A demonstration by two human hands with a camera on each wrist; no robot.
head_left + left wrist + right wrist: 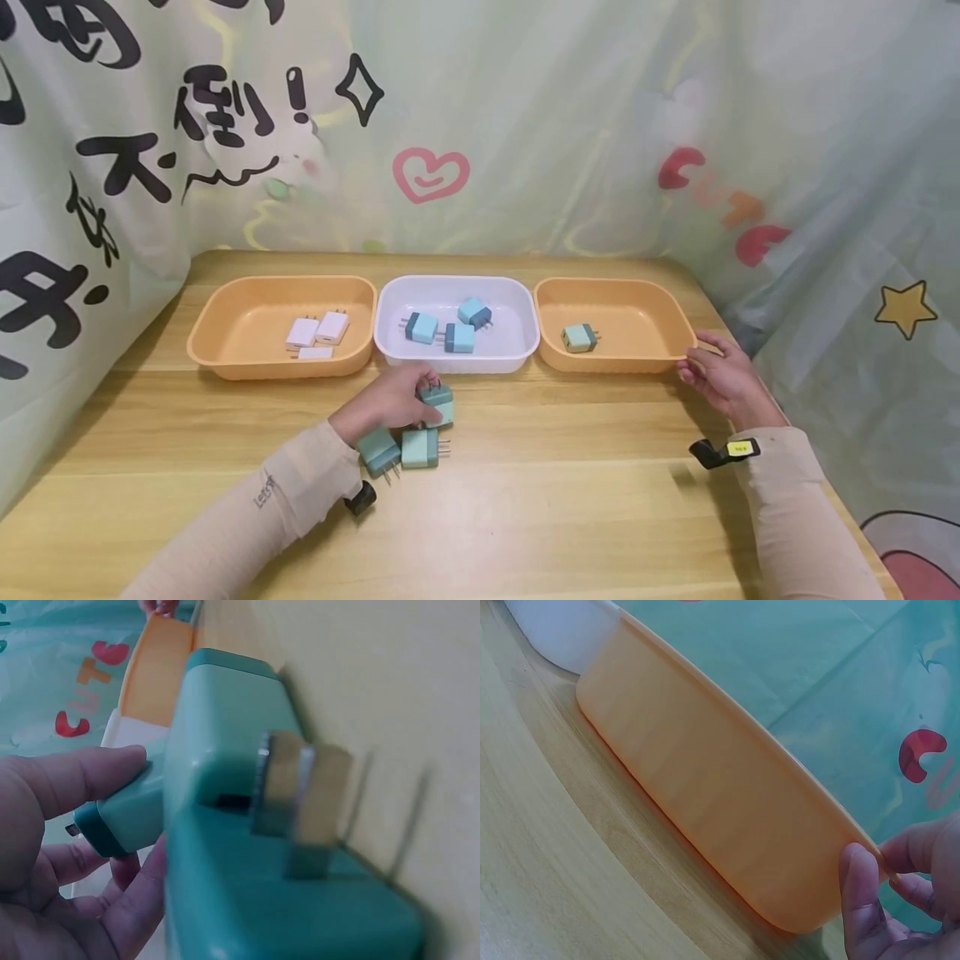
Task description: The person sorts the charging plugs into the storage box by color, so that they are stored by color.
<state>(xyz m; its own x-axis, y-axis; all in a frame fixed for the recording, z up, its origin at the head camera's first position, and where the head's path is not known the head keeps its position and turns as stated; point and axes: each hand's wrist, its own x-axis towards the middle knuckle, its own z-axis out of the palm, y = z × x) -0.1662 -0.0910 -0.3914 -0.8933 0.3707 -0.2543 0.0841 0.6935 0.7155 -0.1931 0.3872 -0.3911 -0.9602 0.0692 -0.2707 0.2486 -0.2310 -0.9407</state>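
Observation:
My left hand [393, 397] pinches a green two-prong charger plug [443, 408] between thumb and fingers, just in front of the white tray [457, 364]. Two more green charger plugs lie on the table by that hand, one [420, 448] with its prongs toward the right, the other [378, 452] partly under the wrist. In the left wrist view a charger plug [232, 727] looms close and hides part of the held one [131, 810]. At the right, my right hand [723, 379] grips the front right corner of an orange tray [611, 365], thumb outside its wall.
Three trays stand side by side along the back of the wooden table [525, 517]. White charger plugs [302, 332] lie in the left orange tray [281, 367], blue ones [460, 337] in the white tray, and one green plug [579, 337] in the right tray. A printed curtain [525, 125] hangs behind.

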